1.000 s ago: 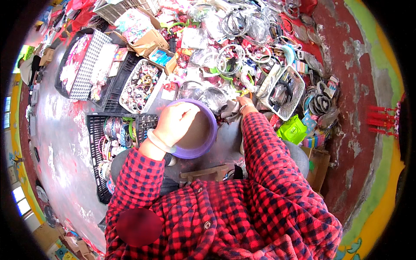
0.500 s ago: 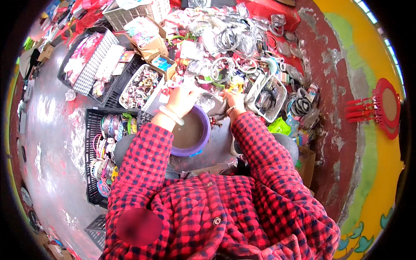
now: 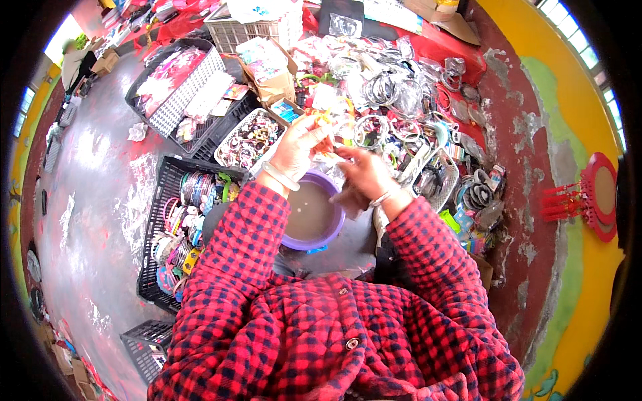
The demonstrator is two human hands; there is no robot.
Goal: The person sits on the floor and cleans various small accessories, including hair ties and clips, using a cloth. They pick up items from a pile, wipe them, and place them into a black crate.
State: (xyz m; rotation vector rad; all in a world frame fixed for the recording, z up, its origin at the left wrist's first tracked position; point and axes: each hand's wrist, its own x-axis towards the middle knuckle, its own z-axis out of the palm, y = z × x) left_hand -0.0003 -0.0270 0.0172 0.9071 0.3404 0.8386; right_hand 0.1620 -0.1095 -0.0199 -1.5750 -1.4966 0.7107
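Note:
My left hand (image 3: 297,151) is raised over the far left rim of a purple basin (image 3: 340,217) of murky water. Its fingers pinch a small yellow-orange thing (image 3: 324,143), too small to name. Close beside it on the right, my right hand (image 3: 368,174) has its fingers curled and fingertips toward that thing. A grey-brown cloth (image 3: 349,202) hangs from my right hand beside the basin's right rim. Part of the cloth is hidden under the fingers and blurred.
Left of the basin is a black crate (image 3: 152,234) of hair bands. A white basket (image 3: 224,155) of small hair ties stands beyond it. Bagged hair bands (image 3: 381,87) are heaped ahead. Another white basket (image 3: 447,190) sits at right, near the dark red wall (image 3: 511,220).
My left hand has lifted the orange thing near the basin's far side. My right hand has drawn back from the pile, with the cloth now visible. The view has shifted.

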